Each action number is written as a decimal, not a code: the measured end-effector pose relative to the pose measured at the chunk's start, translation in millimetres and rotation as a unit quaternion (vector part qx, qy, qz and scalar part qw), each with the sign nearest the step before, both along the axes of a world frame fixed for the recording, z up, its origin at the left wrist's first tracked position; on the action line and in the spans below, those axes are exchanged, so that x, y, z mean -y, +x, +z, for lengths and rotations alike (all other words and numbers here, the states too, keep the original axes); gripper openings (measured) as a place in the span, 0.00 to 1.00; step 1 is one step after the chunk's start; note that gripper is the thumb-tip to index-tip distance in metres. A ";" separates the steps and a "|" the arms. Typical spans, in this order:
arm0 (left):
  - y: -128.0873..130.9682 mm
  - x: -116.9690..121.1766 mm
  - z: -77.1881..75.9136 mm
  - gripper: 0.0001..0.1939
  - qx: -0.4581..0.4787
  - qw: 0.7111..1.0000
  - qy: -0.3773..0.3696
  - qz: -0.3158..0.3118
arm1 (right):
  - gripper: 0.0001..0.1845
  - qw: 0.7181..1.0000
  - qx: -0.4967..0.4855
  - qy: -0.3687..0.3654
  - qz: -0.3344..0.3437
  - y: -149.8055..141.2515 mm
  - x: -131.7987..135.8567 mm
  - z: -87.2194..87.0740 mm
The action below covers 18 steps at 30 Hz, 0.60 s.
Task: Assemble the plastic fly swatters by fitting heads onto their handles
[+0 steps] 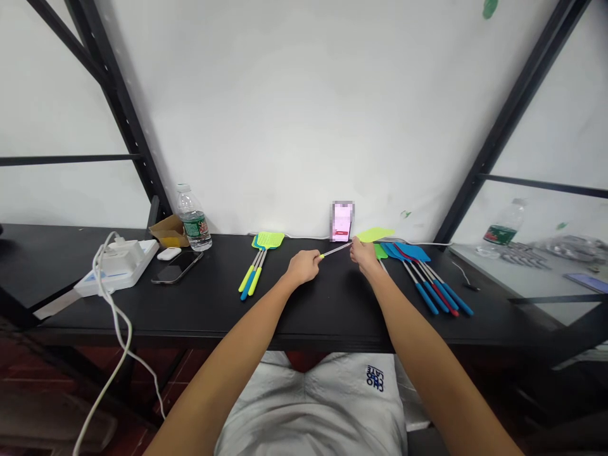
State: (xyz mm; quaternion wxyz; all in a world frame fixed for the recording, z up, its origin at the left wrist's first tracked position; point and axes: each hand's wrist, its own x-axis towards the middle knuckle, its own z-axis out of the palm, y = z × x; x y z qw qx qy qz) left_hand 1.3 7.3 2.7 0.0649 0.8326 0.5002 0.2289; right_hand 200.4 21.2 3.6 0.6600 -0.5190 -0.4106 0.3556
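Between my two hands a yellow-green fly swatter (377,234) is held crosswise above the black table. My left hand (304,267) is closed around its handle end. Close to the head, my right hand (363,254) grips the thin metal shaft. Several fly swatters (411,253), blue and red, lie fanned out to the right. A green fly swatter (380,251) is partly hidden behind my right hand and forearm. Left of my hands, a small group of yellow-green and blue fly swatters (268,240) lies with handles toward me.
A phone (342,221) leans upright against the wall. At the left stand a water bottle (194,221), a cardboard box (170,232), a white case (169,253), a dark phone (177,267) and a power strip (137,263) with white cables. Black metal posts (503,126) rise on both sides.
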 end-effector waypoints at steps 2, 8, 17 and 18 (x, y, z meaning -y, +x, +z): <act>-0.7 -0.4 0.0 0.14 -0.008 1.000 0.005 0.001 | 0.18 1.000 -0.005 -0.001 -0.024 -1.3 -1.2 0.0; -5.9 -6.3 -2.8 0.14 -0.045 0.999 0.030 0.002 | 0.17 0.997 -0.023 -0.026 -0.062 5.8 -4.0 1.1; -15.6 -12.6 -3.2 0.14 -0.056 0.998 0.029 -0.003 | 0.17 0.995 -0.033 -0.021 -0.087 24.7 -2.2 4.0; -16.9 -12.9 -2.7 0.14 -0.054 0.998 0.025 -0.003 | 0.17 0.995 -0.034 -0.023 -0.090 26.3 -1.3 4.9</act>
